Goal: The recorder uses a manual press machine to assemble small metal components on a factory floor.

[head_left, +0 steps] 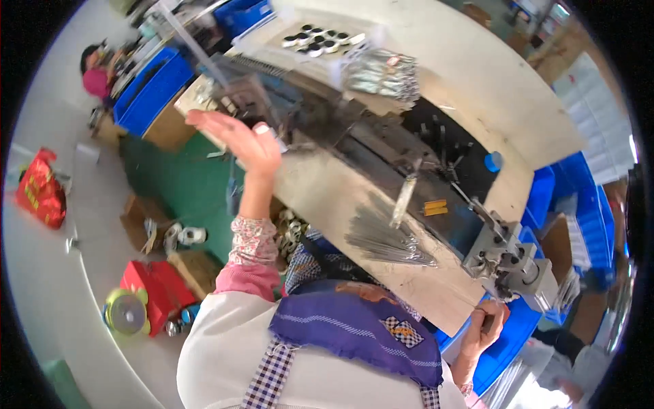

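My left hand (238, 142) is raised at the left end of the bench, its fingers stretched out and its thumb apart. Beside it is a clear-sided machine part (248, 99); whether they touch I cannot tell. At the bench's right end my right hand (482, 330) has its fingers curled, just below a metal clamp-like fixture (507, 262). Something dark may be within those fingers, but I cannot make it out. Between the hands, a loose bundle of thin metal rods (385, 235) lies on the wooden bench top (320, 187), with a pale strip (404, 201) at its far side.
Behind the rods are a yellow block (434, 207) and a blue cap (493, 161). A plastic-wrapped bundle (383, 73) and a tray (272, 41) of black-and-white round parts stand farther back. A blue bin (504, 351) is under my right hand. Boxes and a green fan (127, 312) stand left.
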`<action>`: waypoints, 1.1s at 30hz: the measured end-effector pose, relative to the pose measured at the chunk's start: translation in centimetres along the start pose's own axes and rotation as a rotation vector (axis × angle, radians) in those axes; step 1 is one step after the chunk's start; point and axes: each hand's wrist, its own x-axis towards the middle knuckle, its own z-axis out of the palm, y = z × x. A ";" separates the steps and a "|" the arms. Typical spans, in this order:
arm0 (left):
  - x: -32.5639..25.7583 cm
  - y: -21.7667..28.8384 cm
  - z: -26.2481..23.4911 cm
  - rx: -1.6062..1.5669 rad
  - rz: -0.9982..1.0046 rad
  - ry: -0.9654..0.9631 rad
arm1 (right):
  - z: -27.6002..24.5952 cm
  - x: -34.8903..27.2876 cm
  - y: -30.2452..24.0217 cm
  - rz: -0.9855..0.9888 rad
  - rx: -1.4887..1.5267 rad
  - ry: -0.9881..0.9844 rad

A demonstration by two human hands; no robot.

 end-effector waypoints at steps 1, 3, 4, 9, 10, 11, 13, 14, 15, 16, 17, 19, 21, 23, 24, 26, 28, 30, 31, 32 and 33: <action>0.5 -0.4 0.8 0.013 -0.020 0.006 | 0.1 -0.3 -0.2 0.003 0.047 0.021; 0.3 -1.9 2.5 0.244 0.062 -0.029 | 0.1 -0.9 -0.5 0.012 0.073 0.007; 0.2 -2.0 3.0 0.240 0.069 -0.015 | 0.0 -1.3 -0.7 0.014 0.063 0.029; 1.0 -1.1 2.4 0.211 0.060 -0.038 | 1.0 -1.5 -0.4 0.163 0.187 0.170; 1.0 -0.1 1.8 0.063 -0.006 0.018 | 1.1 -1.1 -0.8 0.142 0.162 0.147; 1.6 1.9 1.5 -0.090 -0.064 0.087 | 1.4 -0.3 -1.1 0.110 0.144 0.136; 2.7 7.2 1.1 -0.376 0.092 -0.069 | 1.9 1.2 -1.4 0.068 0.092 0.079; 3.5 8.7 1.6 -0.590 0.187 -0.248 | 1.7 1.4 -1.5 0.027 0.041 -0.004; 6.1 11.0 2.2 -0.379 0.305 -0.565 | 2.1 1.3 -1.1 0.022 0.042 -0.002; 6.9 12.0 5.7 -0.425 0.317 -0.724 | 2.2 1.9 -1.4 -0.003 0.004 -0.045; 6.7 11.1 9.6 -0.341 0.383 -0.783 | 2.6 3.0 -1.8 -0.039 -0.013 -0.106; 8.1 11.3 12.2 -0.129 0.337 -1.180 | 3.5 3.8 -2.2 -0.044 -0.003 -0.144; 6.6 12.4 11.6 -0.436 0.411 -0.820 | 3.8 4.2 -1.2 -0.047 0.003 -0.109; 6.4 15.2 5.3 -0.793 0.134 -0.809 | 3.1 3.1 0.0 0.096 0.173 -0.076; 5.6 14.5 2.8 -0.792 0.201 -0.730 | 2.9 3.2 0.6 0.106 0.174 -0.071; 2.3 12.3 -1.6 -0.893 0.112 -0.640 | 2.6 2.2 2.0 0.163 0.212 -0.066; -1.4 10.8 -5.0 -0.777 -0.325 -0.782 | 3.1 2.1 2.4 0.159 0.254 0.024; -4.7 8.6 -6.4 -0.810 -0.975 -0.724 | 3.4 2.0 2.4 0.257 0.397 0.002; -6.6 6.7 -6.3 -0.976 -1.377 -0.509 | 3.8 2.3 2.5 0.325 0.487 -0.014; -8.2 4.8 -6.3 -0.991 -1.558 -0.393 | 4.2 2.9 2.6 0.324 0.475 -0.069; -9.0 3.5 -6.1 -0.981 -1.554 -0.350 | 4.8 3.1 3.1 0.320 0.489 -0.118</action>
